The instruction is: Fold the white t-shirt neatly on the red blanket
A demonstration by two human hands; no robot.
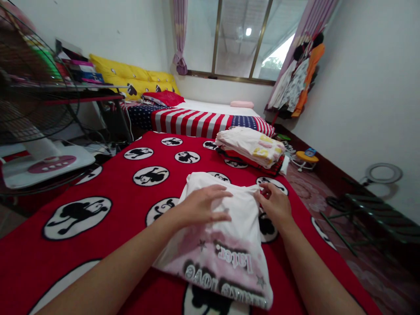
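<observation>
A white T-shirt (239,214) with pink print and lettering lies folded on the red blanket (124,227) in front of me. My left hand (206,204) is over the shirt's upper left part, its fingers spread apart. At the shirt's far right corner, my right hand (273,202) pinches the white fabric between thumb and fingers. Just beyond the shirt sits a stack of folded clothes (251,146), a white one with yellow print on top and red and black ones beneath.
A fan (42,157) stands at the left beside a cluttered desk (88,98). Behind is a bed with a striped cover (190,122) under the window. On the right are a small yellow stool (306,158), a dark green rack (383,214) and hanging clothes (300,83).
</observation>
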